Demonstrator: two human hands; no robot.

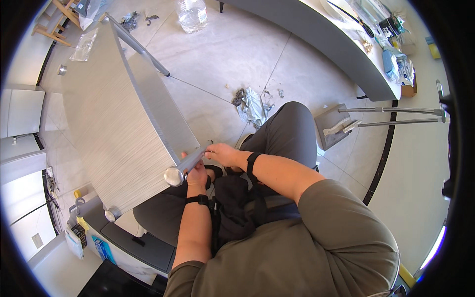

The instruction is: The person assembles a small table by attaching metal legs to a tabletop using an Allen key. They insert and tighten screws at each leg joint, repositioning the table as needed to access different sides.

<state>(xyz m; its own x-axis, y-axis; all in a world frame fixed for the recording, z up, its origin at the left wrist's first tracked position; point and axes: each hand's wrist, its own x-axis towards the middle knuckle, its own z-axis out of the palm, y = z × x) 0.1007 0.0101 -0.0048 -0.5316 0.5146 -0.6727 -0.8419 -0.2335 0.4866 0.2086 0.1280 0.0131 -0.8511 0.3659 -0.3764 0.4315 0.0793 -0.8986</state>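
A grey table (114,114) with a streaked, brushed-looking face stands tilted on my left, with round silver caps at its corners. One short metal leg (190,162) sticks out from its near corner, beside a cap (174,176). My left hand (196,174) is closed around this leg from below, thumb on the upper side. Against the leg's far end, my right hand (223,154) has its fingers pinched together. What lies between those fingertips is too small and covered to make out.
Crumpled plastic wrapping (253,108) lies on the tiled floor ahead, with a large clear water jug (192,16) farther off. A grey piece with two metal tubes (396,110) leans at the right wall. A curved grey counter (316,34) carries clutter. A dark bench (133,242) is at lower left.
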